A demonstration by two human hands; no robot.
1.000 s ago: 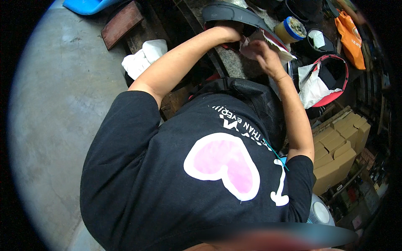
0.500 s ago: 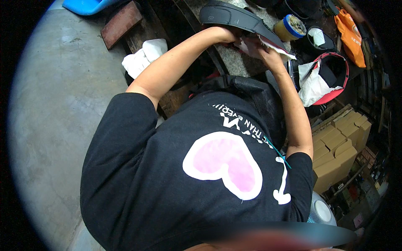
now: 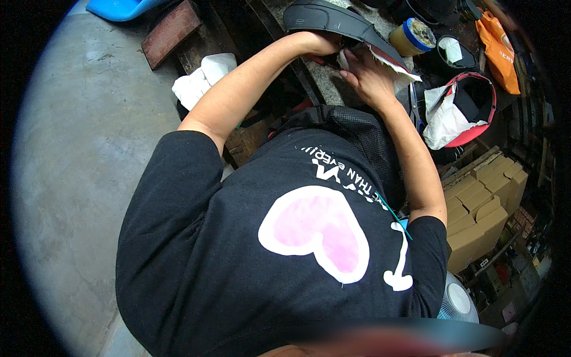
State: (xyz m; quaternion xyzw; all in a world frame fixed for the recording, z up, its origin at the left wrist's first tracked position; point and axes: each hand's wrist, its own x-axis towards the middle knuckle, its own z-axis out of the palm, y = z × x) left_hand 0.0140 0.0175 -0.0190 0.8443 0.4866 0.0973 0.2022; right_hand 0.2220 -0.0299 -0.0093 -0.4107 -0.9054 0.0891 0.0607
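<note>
While a blue plastic piece [image 3: 122, 7] and a rusty brown slab [image 3: 171, 33] lie at the far left on the grey floor [image 3: 77, 178], one bundle of white cloth [image 3: 202, 77] sits just beside the person's left arm. That arm reaches up to the workbench [image 3: 324, 83], where the left hand [image 3: 318, 43] grasps the underside of one black shoe [image 3: 333, 18], held sole-up and tilted. The right hand [image 3: 366, 74] presses flat against the shoe's open edge, over a white and red lining [image 3: 395, 62]; whether its fingers are curled around anything I cannot tell.

Further right stand one yellow jar with a blue rim [image 3: 410, 37], one dark round tub [image 3: 452, 50], one red-edged shoe stuffed with white paper [image 3: 461, 107] and one orange bag [image 3: 496, 41]. Several cardboard boxes [image 3: 482, 208] are stacked below them.

To my eye, the shoe could slip or twist, since the left hand holds it only from beneath while the right pushes sideways. An elbow swung wide might also knock the jar standing near.
</note>
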